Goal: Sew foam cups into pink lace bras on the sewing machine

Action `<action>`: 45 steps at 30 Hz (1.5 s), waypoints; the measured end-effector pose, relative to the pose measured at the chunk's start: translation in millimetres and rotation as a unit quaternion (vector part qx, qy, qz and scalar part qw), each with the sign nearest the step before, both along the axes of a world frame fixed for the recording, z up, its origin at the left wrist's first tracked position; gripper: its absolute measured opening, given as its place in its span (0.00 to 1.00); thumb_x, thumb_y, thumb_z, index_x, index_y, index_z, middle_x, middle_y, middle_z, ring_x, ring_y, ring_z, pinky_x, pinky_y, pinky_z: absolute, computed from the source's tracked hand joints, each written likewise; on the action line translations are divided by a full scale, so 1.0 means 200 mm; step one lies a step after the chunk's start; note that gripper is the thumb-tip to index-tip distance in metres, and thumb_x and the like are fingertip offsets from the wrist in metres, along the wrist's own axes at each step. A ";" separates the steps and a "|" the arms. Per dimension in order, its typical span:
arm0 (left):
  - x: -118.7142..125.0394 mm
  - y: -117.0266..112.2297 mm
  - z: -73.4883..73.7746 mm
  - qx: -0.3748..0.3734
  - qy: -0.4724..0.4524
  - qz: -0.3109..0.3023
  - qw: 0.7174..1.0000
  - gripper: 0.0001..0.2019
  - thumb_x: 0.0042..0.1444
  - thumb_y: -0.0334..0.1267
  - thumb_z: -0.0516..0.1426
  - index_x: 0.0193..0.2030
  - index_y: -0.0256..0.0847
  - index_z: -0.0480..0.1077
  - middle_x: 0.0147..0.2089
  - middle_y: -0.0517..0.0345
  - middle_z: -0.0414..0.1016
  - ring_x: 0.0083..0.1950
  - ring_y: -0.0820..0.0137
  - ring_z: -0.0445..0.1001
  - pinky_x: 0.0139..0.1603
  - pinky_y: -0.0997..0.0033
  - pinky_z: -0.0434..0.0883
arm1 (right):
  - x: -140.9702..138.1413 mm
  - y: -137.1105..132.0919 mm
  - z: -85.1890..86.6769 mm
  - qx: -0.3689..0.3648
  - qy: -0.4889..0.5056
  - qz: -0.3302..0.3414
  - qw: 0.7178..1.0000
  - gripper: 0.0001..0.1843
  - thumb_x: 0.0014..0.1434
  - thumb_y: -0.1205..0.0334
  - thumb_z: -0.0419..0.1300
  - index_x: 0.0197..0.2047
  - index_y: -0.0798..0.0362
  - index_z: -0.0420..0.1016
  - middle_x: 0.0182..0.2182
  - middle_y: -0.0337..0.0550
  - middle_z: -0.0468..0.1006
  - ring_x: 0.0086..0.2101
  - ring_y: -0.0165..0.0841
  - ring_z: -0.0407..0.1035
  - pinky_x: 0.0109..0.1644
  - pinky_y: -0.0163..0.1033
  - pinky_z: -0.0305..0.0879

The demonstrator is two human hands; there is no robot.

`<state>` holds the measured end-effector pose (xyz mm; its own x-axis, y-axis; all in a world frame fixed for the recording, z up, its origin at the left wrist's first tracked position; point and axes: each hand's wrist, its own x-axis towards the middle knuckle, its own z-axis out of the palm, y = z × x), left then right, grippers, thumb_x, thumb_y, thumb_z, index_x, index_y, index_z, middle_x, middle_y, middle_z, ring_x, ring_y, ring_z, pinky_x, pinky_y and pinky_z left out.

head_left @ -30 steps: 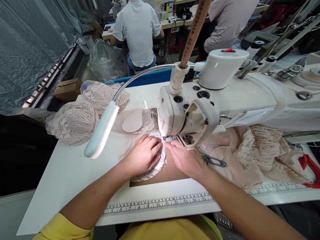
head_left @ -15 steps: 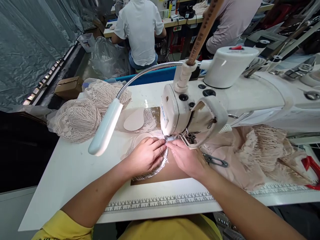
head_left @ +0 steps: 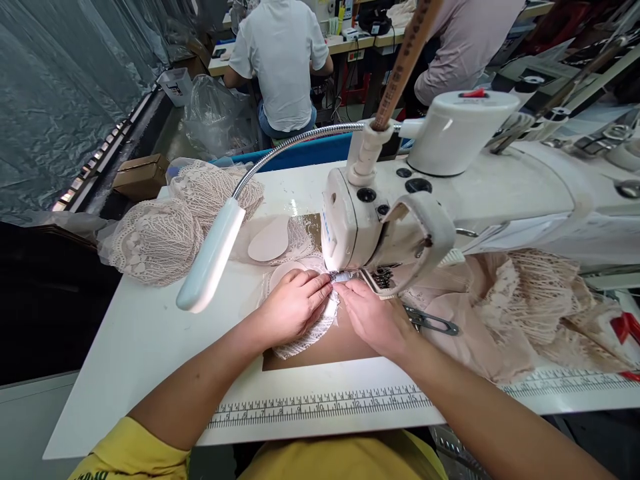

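Observation:
A pale lace bra cup lies on the brown plate under the needle end of a white sewing machine. Over the cup, my left hand is curved, its fingers together and its fingertips pressing the fabric just left of the presser foot. My right hand is closed at the cup's right edge, thumb and fingertips near the foot; the part they hold is mostly hidden. Beside my right wrist lie grey thread snips. Behind the cup rests another lace piece with a smooth oval pad.
Bundled lace cups sit on the left of the table. A lamp on a bendy neck hangs over it. Beige lace fabric and red-handled scissors lie right. A ruler strip runs along the front. Two people sit beyond.
The lace cup has shifted slightly away from me and turned under my left hand, baring more of the plate at its lower left. Both hands stay almost in place.

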<state>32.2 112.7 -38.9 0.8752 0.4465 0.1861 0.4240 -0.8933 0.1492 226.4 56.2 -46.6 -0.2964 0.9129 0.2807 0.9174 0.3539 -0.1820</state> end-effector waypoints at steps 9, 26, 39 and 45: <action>-0.01 0.04 0.01 0.022 0.003 -0.009 1.000 0.16 0.65 0.32 0.48 0.56 0.33 0.68 0.60 0.45 0.70 0.54 0.58 0.66 0.51 0.55 0.65 | 0.01 0.00 0.00 0.020 0.007 0.012 1.000 0.18 0.62 0.71 0.50 0.48 0.54 0.78 0.45 0.45 0.78 0.35 0.34 0.71 0.39 0.37 0.65; -0.03 0.06 0.02 -0.003 0.029 0.021 0.999 0.21 0.64 0.42 0.48 0.60 0.36 0.65 0.60 0.41 0.67 0.58 0.52 0.63 0.54 0.50 0.60 | 0.02 0.01 -0.02 0.031 -0.021 0.017 0.999 0.19 0.64 0.70 0.48 0.50 0.53 0.77 0.42 0.50 0.79 0.36 0.35 0.73 0.42 0.39 0.67; -0.03 -0.01 0.05 -0.042 0.009 0.063 0.997 0.14 0.65 0.36 0.48 0.32 0.36 0.71 0.30 0.52 0.72 0.32 0.67 0.68 0.34 0.68 0.63 | 0.04 -0.02 -0.01 -0.031 0.065 0.036 0.997 0.17 0.62 0.69 0.51 0.47 0.50 0.77 0.35 0.44 0.79 0.34 0.33 0.72 0.36 0.35 0.65; -0.04 0.02 0.07 -0.150 -0.034 0.064 0.986 0.12 0.64 0.36 0.48 0.32 0.37 0.69 0.32 0.52 0.74 0.36 0.67 0.71 0.39 0.70 0.67 | 0.05 -0.03 -0.02 -0.043 0.092 0.049 0.994 0.17 0.61 0.69 0.51 0.48 0.50 0.77 0.33 0.43 0.78 0.33 0.32 0.71 0.36 0.34 0.65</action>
<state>23.7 116.2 -25.3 0.7979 0.5968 0.0853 0.5103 -0.7439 0.4315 235.5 49.5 -49.7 -0.3353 0.9053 0.2609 0.8276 0.4154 -0.3777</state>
